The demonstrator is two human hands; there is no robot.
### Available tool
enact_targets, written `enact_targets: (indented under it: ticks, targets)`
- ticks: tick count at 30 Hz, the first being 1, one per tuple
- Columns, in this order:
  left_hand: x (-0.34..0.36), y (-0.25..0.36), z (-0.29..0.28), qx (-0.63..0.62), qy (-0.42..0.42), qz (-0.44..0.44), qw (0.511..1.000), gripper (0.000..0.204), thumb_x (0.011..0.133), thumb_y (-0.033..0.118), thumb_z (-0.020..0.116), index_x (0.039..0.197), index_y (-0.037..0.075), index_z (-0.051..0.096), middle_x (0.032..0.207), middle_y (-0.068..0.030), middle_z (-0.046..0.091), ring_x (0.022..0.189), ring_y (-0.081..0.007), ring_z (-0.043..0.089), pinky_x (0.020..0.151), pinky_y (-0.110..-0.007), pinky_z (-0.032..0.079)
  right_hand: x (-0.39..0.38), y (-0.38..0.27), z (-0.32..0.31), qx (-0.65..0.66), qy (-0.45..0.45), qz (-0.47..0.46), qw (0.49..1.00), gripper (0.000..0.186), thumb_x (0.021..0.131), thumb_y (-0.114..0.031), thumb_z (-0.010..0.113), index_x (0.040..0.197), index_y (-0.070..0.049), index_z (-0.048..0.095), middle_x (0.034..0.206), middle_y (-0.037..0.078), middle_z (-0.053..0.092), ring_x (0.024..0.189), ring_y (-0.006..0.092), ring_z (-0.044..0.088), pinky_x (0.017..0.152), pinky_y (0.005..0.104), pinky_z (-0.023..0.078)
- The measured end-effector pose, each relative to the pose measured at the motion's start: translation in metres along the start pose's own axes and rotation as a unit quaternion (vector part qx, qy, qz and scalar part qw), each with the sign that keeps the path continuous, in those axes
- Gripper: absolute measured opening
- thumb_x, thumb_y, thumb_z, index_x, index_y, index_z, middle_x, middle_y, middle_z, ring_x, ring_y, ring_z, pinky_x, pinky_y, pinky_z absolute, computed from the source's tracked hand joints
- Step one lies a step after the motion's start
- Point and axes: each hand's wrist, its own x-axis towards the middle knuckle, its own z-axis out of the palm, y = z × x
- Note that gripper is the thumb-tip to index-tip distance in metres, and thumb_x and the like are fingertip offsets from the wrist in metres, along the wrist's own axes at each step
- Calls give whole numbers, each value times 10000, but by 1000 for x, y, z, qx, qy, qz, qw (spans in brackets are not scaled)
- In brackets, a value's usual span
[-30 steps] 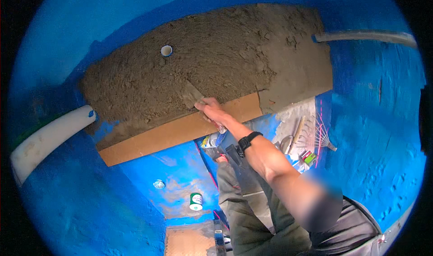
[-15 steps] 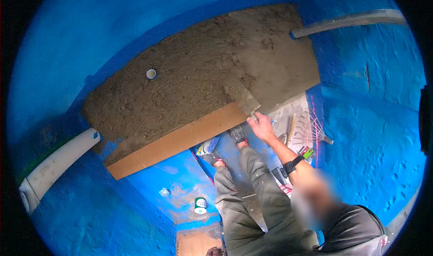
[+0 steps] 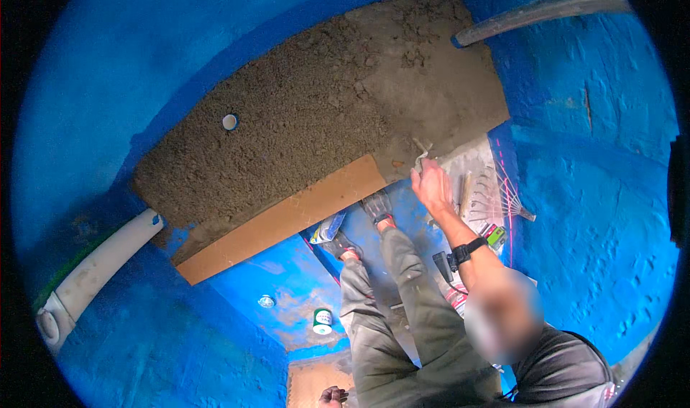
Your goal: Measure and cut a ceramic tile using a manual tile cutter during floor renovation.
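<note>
My right hand (image 3: 433, 186) is closed around the handle of a trowel (image 3: 422, 150) at the near right edge of a grey-brown mortar bed (image 3: 302, 106). The trowel's blade blends into the mortar, so its outline is hard to make out. Right of the trowel the surface looks smooth; toward the left it is coarse and crumbly. A brown board (image 3: 280, 222) runs along the bed's near edge, its right end close to the trowel. At the bottom edge my left hand (image 3: 333, 396) shows in part, fingers curled and dirty; what they hold, if anything, is unclear.
A small white pipe end (image 3: 230, 122) pokes out of the mortar. Thick pipes stand at left (image 3: 108, 260) and right (image 3: 546, 14) by the blue walls. Beside my legs are a green-and-white can (image 3: 323, 320), a bag (image 3: 329, 228), a fan rake head (image 3: 512, 203) and a green-black device (image 3: 494, 235).
My right hand has moved a little right and away from me with the trowel, off the board's end. The left hand shows slightly more at the bottom edge. The view has shifted a little.
</note>
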Motion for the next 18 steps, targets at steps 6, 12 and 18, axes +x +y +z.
enact_targets:
  ticks: [6, 12, 18]
  targets:
    - [-5, 6, 13, -15, -5, -5, 1000, 294, 991, 281, 582, 1169, 47, 582, 949, -94, 640, 819, -198, 636, 728, -350, 555, 11, 33, 14, 46, -113, -130, 984, 386, 889, -344, 598, 1102, -23, 611, 1096, 230, 642, 973, 432, 632, 854, 513, 503]
    - [-18, 19, 20, -24, 22, -7, 999, 278, 989, 239, 592, 1164, 24, 578, 935, -100, 643, 831, -201, 648, 707, -324, 552, 111, 65, 14, -60, -100, -176, 977, 464, 910, -382, 558, 1230, -46, 573, 1213, 228, 616, 1089, 418, 599, 933, 491, 486]
    - [-23, 13, 26, -12, 25, -2, 1000, 295, 978, 249, 611, 1160, 20, 574, 922, -97, 644, 784, -190, 644, 687, -311, 549, 165, 13, -14, 20, 9, -148, 989, 449, 911, -361, 600, 1202, -19, 586, 1052, 258, 661, 981, 458, 613, 868, 476, 498]
